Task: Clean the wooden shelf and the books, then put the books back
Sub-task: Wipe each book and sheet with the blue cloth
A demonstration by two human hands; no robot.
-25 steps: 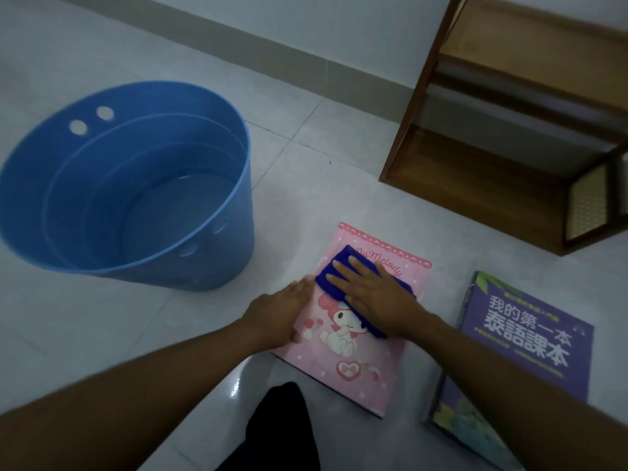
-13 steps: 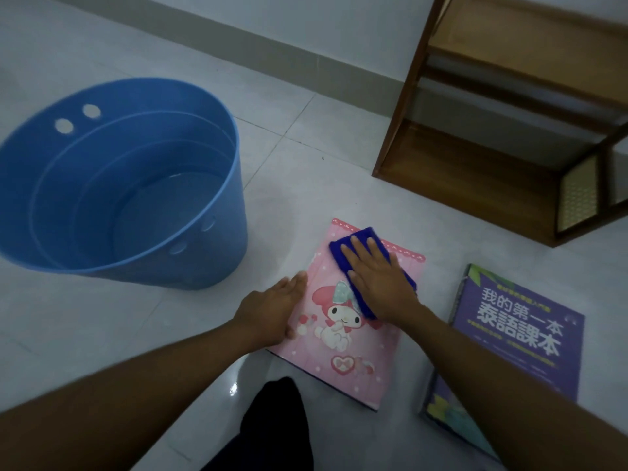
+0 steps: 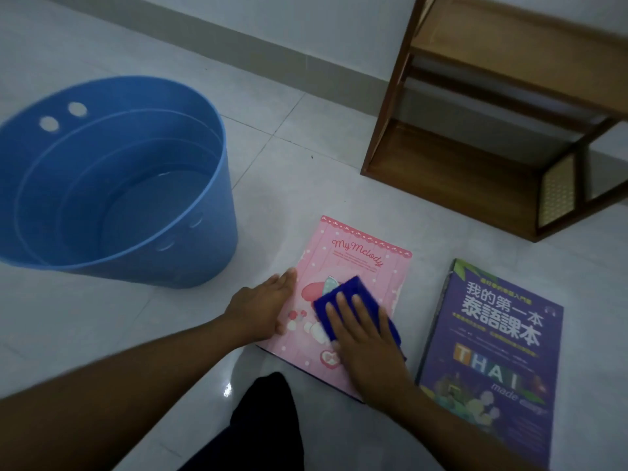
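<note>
Wiping step: the right hand, fingers flat, presses the blue cloth onto the pink book on the floor — the left hand, flat, steadies its edge. The purple book alongside likely wants wiping next.

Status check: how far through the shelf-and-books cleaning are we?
Done: both books are off the wooden shelf; whether it was wiped cannot be told. In hand: the right hand presses the blue cloth on the pink book, the left hand steadying its edge. Left: probably the purple book beside it, then reshelving both.
</note>
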